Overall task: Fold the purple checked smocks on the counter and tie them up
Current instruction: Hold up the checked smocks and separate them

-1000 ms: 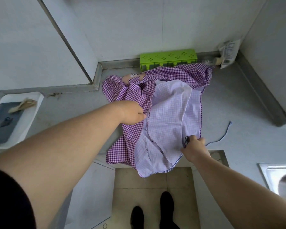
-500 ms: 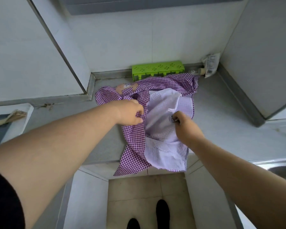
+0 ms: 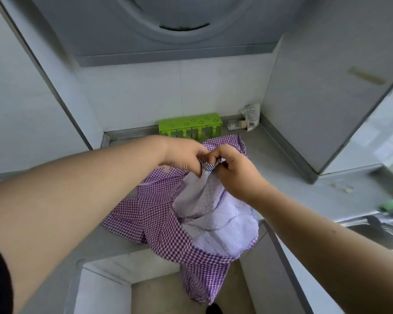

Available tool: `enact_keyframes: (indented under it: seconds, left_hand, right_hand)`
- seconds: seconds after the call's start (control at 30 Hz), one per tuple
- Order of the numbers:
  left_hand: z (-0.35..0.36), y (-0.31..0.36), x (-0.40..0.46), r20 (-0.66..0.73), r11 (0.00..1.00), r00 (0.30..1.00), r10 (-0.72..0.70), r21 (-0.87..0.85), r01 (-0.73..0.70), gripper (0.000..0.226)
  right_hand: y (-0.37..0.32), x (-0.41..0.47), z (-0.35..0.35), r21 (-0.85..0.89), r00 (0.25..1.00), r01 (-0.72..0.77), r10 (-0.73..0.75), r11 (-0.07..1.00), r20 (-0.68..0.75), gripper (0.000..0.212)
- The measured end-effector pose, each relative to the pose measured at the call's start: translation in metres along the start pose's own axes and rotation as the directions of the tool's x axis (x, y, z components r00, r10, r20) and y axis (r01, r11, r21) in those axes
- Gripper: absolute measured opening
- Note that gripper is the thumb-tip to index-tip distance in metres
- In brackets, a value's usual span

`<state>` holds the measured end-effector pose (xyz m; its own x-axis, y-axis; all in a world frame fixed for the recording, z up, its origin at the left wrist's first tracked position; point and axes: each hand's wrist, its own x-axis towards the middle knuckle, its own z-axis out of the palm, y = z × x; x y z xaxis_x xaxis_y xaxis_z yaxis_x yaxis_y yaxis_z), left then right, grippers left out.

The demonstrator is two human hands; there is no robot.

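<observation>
**Both hands pinched on the same bit of smock edge**

So both hands were bunched right together here. The left hand (image 3: 183,155) and the right hand (image 3: 233,171) each had fingers curled tight on a gathered edge of the purple-and-white checked cotton smock (image 3: 168,225), knuckles nearly touching, with a little ruffle of dark-stitched hem poking up between them. That edge was lifted off the surface, so the fabric hung down from the grip like a pouch, pale inside face showing toward the right and the bolder check on the left.

The rest of the smock was slumped on the grey steel counter (image 3: 281,159), with one long tail drooping over the front edge toward the floor.

Behind the hands, a lime-green perforated plastic box (image 3: 190,123) sat against the white back wall. A crumpled white packet (image 3: 251,115) leaned in the far right corner. A grey range hood (image 3: 168,30) was overhead, and a steel sink (image 3: 377,232) showed at the right edge.
</observation>
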<state>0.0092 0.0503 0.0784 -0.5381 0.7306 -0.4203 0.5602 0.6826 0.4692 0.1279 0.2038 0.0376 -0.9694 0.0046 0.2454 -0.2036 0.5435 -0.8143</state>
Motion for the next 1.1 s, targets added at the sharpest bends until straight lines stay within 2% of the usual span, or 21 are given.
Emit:
enact_keyframes:
  seconds: [0.1,0.17,0.2,0.27,0.33,0.43,0.47,0.5,0.57,0.6,0.73,0.9,0.93,1.0,1.03,1.1]
  left_hand:
    - [0.0,0.016,-0.009,-0.038,0.987,0.999,-0.027,-0.157,0.021,0.017]
    - [0.0,0.023,-0.012,-0.09,0.981,0.996,-0.019,-0.193,0.001,0.038]
    - [-0.001,0.024,-0.012,-0.133,0.978,0.991,-0.023,-0.207,-0.005,0.035]
    - [-0.005,0.024,-0.018,-0.239,0.974,0.968,-0.077,-0.225,0.022,0.012]
    - [-0.012,0.024,-0.026,-0.353,0.942,0.923,-0.157,-0.333,0.033,0.005]
    - [-0.026,0.012,-0.04,-0.495,0.875,0.821,-0.283,-0.484,0.009,0.005]
    - [-0.03,0.01,-0.045,-0.521,0.853,0.792,-0.316,-0.522,-0.003,0.006]
    - [-0.035,0.002,-0.049,-0.546,0.831,0.761,-0.35,-0.556,-0.016,0.005]
    - [-0.044,-0.012,-0.063,-0.588,0.778,0.686,-0.43,-0.627,-0.049,0.006]
    - [-0.048,-0.02,-0.067,-0.597,0.751,0.648,-0.472,-0.657,-0.058,0.005]
    - [-0.062,-0.044,-0.102,-0.62,0.65,0.491,-0.611,-0.748,-0.135,0.015]
    - [-0.072,-0.069,-0.156,-0.598,0.527,0.331,-0.73,-0.801,-0.284,0.017]
    - [-0.075,-0.072,-0.165,-0.602,0.521,0.283,-0.746,-0.794,-0.314,0.017]
    - [-0.085,-0.076,-0.187,-0.628,0.541,0.189,-0.755,-0.759,-0.362,0.018]
    - [-0.089,-0.074,-0.197,-0.655,0.57,0.159,-0.739,-0.734,-0.37,0.019]
    - [-0.097,-0.068,-0.213,-0.715,0.639,0.149,-0.684,-0.684,-0.352,0.018]
  right_hand:
    - [-0.01,-0.001,-0.005,0.099,0.993,-0.037,0.048,0.994,-0.109,0.041]
    - [-0.013,0.001,-0.005,0.17,0.98,-0.048,0.079,0.984,-0.184,0.033]
    - [-0.013,0.002,-0.005,0.177,0.97,-0.065,0.104,0.982,-0.219,0.035]
    - [-0.009,0.001,-0.005,0.151,0.937,-0.163,0.201,0.975,-0.285,0.055]
    - [-0.005,-0.003,-0.005,0.114,0.905,-0.273,0.295,0.955,-0.307,0.081]
    - [0.0,-0.011,0.001,0.016,0.888,-0.435,0.432,0.9,-0.154,0.105]
    - [0.004,-0.014,0.003,-0.013,0.874,-0.482,0.48,0.876,-0.075,0.103]
    - [0.006,-0.015,0.007,-0.056,0.861,-0.507,0.508,0.86,0.005,0.092]
    - [0.008,-0.017,0.014,-0.209,0.85,-0.492,0.518,0.845,0.096,0.052]
    - [0.009,-0.017,0.017,-0.238,0.843,-0.493,0.527,0.837,0.108,0.04]
    - [-0.005,-0.005,0.022,-0.133,0.836,-0.523,0.538,0.842,0.112,0.031]
    - [-0.038,0.031,0.006,-0.218,0.912,-0.384,0.405,0.897,0.06,0.012]
    - [-0.044,0.04,0.001,-0.168,0.92,-0.378,0.39,0.91,0.038,0.01]
    - [-0.061,0.062,-0.006,0.092,0.907,-0.415,0.419,0.905,-0.028,0.008]
    - [-0.071,0.072,-0.009,0.256,0.888,-0.426,0.455,0.868,-0.062,0.006]
    - [-0.092,0.091,-0.016,0.494,0.858,-0.399,0.504,0.772,-0.096,0.004]
